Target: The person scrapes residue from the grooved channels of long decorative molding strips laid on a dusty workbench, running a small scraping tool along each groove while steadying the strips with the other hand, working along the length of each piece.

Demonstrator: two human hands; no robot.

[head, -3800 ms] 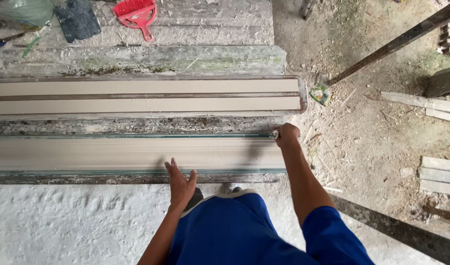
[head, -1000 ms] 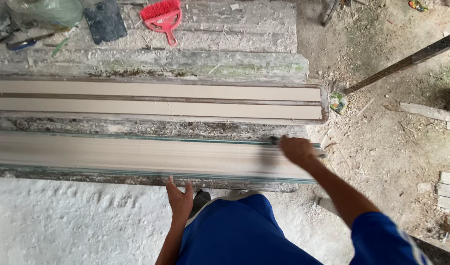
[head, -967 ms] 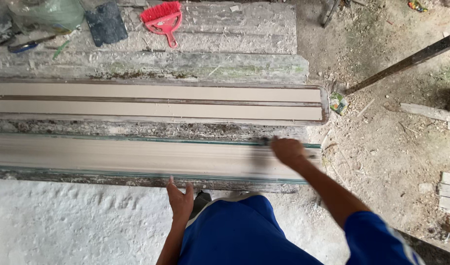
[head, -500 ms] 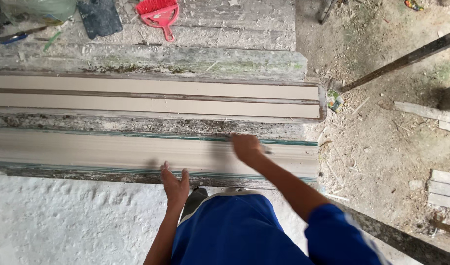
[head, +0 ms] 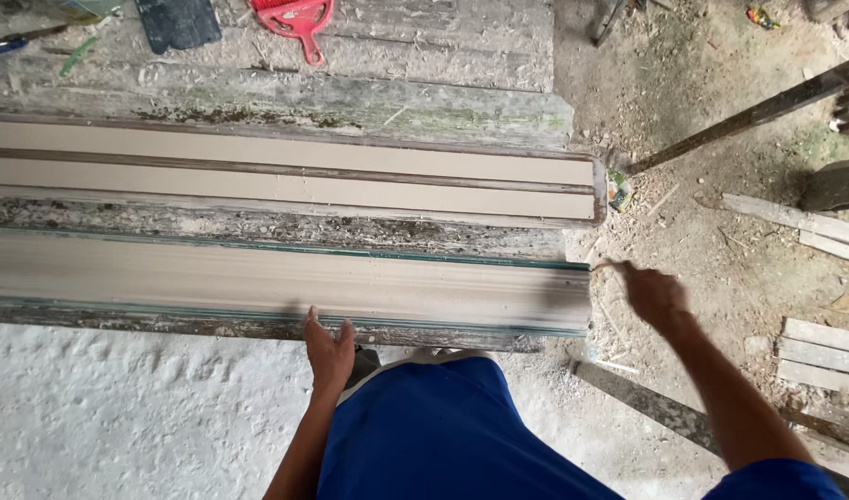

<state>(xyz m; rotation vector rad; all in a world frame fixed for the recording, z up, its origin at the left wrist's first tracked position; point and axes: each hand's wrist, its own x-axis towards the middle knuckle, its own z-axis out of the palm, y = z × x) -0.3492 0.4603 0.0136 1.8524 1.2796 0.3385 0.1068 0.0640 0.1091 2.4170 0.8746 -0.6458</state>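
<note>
A long beige moulding (head: 258, 278) lies across a rough bench in front of me. My left hand (head: 329, 347) rests flat on the moulding's near edge, fingers together and holding nothing. Just past the moulding's right end, my right hand (head: 654, 296) hovers over the dirt floor. It is blurred and closed around a thin stick-like tool (head: 610, 265) that pokes out to the left. A second, two-strip beige moulding (head: 286, 176) lies parallel behind the first.
A red dustpan (head: 295, 18) and a dark slab (head: 176, 20) sit on the weathered boards at the back. Loose wooden slats (head: 818, 352) and a slanting dark beam (head: 749, 116) lie on the dirt floor to the right. White rough ground is at the near left.
My right hand swept left along the near moulding's far edge, then swung back right past its end. My left hand stayed on the near edge.
</note>
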